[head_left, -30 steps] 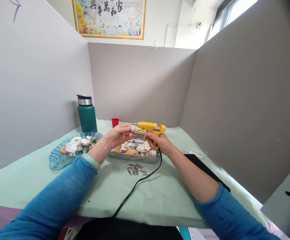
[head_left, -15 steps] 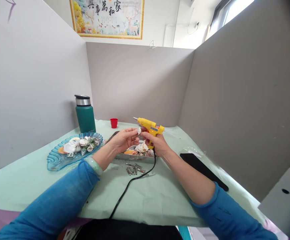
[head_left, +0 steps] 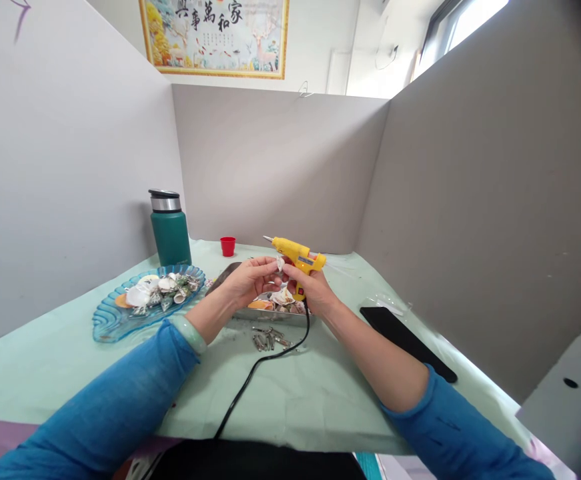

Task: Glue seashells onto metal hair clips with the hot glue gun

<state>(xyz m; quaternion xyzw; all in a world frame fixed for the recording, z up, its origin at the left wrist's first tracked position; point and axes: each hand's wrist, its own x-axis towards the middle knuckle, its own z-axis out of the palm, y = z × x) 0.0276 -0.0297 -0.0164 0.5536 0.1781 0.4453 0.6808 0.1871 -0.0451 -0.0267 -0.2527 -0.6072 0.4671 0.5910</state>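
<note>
Between the fingertips of my left hand [head_left: 253, 279] is a small white shell [head_left: 281, 264], pinched near the middle of the view. My right hand [head_left: 313, 287] is wrapped round a yellow hot glue gun [head_left: 293, 251], its nozzle pointing up and left, and its thumb meets the shell's right side. From the gun's handle a black cord [head_left: 255, 370] runs down over the table's front edge. Under both hands sits a metal tray [head_left: 275, 317] of mixed shells [head_left: 283, 299], partly hidden by them. Several metal clips [head_left: 270, 339] lie in front of the tray.
To the left, a blue scalloped dish [head_left: 115, 327] holds shells and small shell pieces. A green bottle [head_left: 170, 237] and a red cup [head_left: 228, 246] stand behind. At right lie a black flat object [head_left: 407, 343] and clear plastic [head_left: 387, 303]. Grey partitions [head_left: 280, 160] enclose the table.
The glue gun has shifted slightly left and down in my right hand. The shell has turned a little between my fingers, and both hands stay close together.
</note>
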